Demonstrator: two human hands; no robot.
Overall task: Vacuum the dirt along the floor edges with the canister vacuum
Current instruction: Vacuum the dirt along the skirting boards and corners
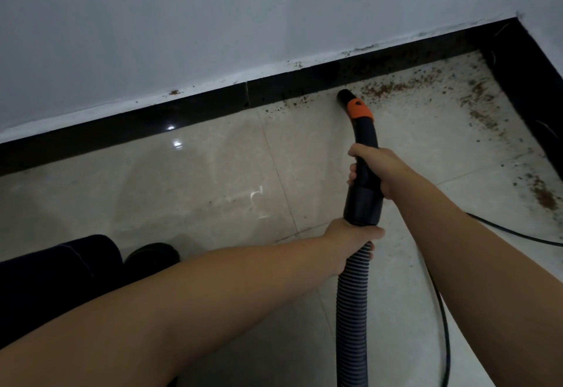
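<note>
We aim nozzle [345,96] at dirt [393,88] by skirting [213,103]: right hand [376,170] grips wand [364,140] to steer, left hand [350,240] grips hose [353,295] for slack

The vacuum nozzle [345,96] is black with an orange collar [360,108]; the ribbed hose [353,310] is black. Reddish-brown dirt [393,87] speckles beige floor tiles [213,179]; black baseboard [128,124], pale wall [213,21].

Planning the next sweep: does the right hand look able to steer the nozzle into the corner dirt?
Probably yes. The right hand grips the wand, the nozzle sits beside the dirt, and bare tile lies between it and the corner.
</note>
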